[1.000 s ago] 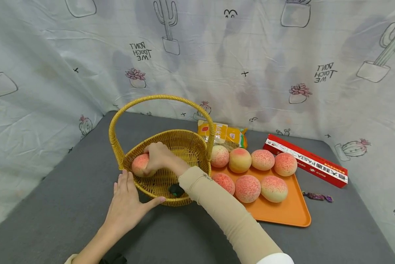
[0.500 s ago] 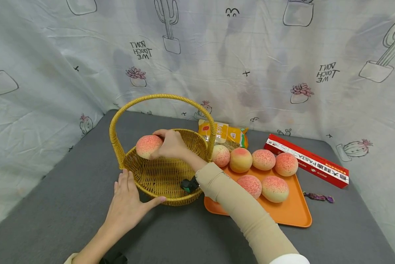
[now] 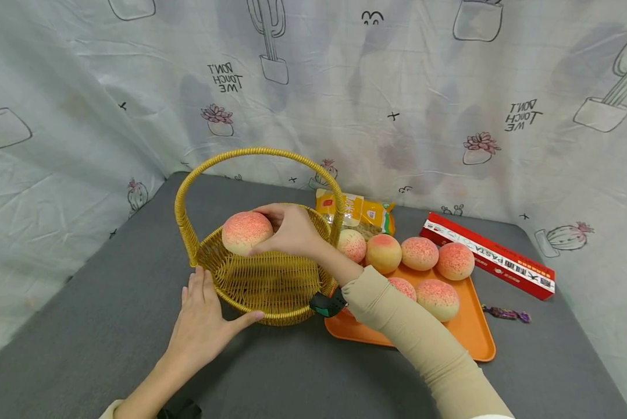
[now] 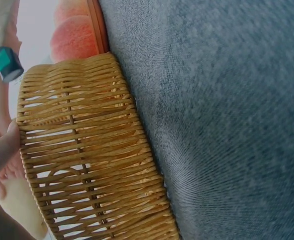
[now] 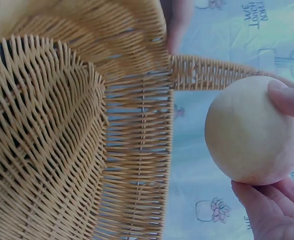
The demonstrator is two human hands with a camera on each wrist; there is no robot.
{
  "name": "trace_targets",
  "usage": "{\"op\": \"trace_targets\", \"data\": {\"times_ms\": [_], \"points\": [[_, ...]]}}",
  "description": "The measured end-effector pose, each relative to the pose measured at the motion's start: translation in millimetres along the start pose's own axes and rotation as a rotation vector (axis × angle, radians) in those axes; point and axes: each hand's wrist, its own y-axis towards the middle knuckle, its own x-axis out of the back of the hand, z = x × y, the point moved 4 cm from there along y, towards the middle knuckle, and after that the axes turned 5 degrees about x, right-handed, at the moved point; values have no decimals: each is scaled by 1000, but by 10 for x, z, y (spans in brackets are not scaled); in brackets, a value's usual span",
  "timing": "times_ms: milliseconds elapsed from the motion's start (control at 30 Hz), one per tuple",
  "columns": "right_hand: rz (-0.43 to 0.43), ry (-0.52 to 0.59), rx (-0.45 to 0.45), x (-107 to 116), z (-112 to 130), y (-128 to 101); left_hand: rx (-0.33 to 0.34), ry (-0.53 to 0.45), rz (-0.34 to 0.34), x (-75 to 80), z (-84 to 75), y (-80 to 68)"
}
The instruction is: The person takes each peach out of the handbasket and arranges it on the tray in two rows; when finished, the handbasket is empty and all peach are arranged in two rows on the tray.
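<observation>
My right hand (image 3: 294, 230) pinches a pink-and-cream peach (image 3: 246, 231) between thumb and fingers. The peach is held over the left part of a yellow wicker basket (image 3: 271, 285), under its arched handle (image 3: 256, 152). In the right wrist view the peach (image 5: 251, 132) shows its pale underside, apart from the basket wall (image 5: 137, 120). My left hand (image 3: 202, 326) rests against the basket's near left rim, fingers straight and thumb stretched along the front. The left wrist view has that thumb (image 4: 4, 145) touching the rim.
Several peaches (image 3: 420, 253) sit on an orange tray (image 3: 473, 331) right of the basket. Behind stand a yellow food packet (image 3: 357, 212) and a red pasta box (image 3: 494, 255). A purple wrapped candy (image 3: 507, 313) lies right of the tray. A printed curtain (image 3: 303, 105) backs the grey table.
My right hand has lifted the peach from inside the basket's left side, up above the rim and slightly right. The left hand has stayed in place.
</observation>
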Motion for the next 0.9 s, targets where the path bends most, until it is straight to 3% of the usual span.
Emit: {"op": "trace_targets", "data": {"times_ms": [333,533,900], "points": [[-22,55,-62,44,-22,-247,4,9,8,-10,-7,-11],[10,122,-76,7,12,-374,3,9,6,-2,-5,-16],[69,177,-44,-11,179,-560,-3,-7,-10,-6,-4,-24]]}}
